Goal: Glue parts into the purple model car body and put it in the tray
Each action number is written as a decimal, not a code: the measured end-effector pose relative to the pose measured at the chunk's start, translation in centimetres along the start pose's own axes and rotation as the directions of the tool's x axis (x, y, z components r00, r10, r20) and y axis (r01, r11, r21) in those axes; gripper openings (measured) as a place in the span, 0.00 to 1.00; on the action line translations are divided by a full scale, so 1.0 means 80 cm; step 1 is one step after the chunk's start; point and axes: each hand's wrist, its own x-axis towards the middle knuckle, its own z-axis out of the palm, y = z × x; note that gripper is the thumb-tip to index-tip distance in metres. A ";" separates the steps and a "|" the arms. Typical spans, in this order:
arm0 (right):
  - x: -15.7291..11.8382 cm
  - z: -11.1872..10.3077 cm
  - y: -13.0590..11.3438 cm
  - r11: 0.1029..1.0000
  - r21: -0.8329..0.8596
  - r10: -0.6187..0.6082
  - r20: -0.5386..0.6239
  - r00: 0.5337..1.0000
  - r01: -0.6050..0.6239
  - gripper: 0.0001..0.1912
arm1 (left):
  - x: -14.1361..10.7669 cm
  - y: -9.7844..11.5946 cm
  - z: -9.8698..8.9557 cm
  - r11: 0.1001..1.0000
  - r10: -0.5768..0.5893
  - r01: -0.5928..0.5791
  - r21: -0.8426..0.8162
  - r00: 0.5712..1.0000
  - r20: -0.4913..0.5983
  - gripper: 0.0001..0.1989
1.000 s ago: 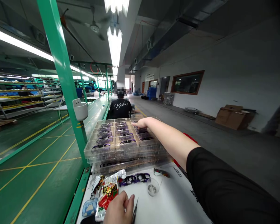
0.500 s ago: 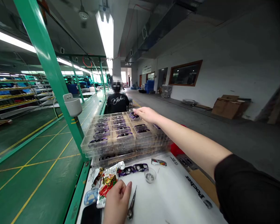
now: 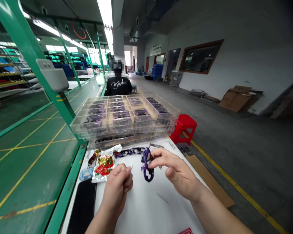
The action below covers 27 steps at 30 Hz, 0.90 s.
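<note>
My right hand holds a purple eyeglass frame by its side between thumb and fingers. The frame hangs upright on end above the white table top. To its left, my left hand is closed in a pinch; a tiny thin tip pokes out by the thumb, but the rest is hidden. Another purple frame lies behind the hands, beside a silver-and-red snack packet. At the back, a clear compartment tray contains several purple frames.
A black phone lies at the left, below a blue-and-white case. A green post rises by the tray. On the right are a red stool and flat cardboard. A person in black sits ahead.
My right hand has come back from the tray to the table with a purple frame. My left hand has closed further. The pointed tool beside it no longer shows on the table.
</note>
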 end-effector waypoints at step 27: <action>-0.043 0.040 0.064 0.876 -0.467 -0.150 -0.027 0.988 0.120 0.16 | -0.015 -0.012 0.013 0.993 -0.015 0.016 -0.117 1.000 0.015 0.17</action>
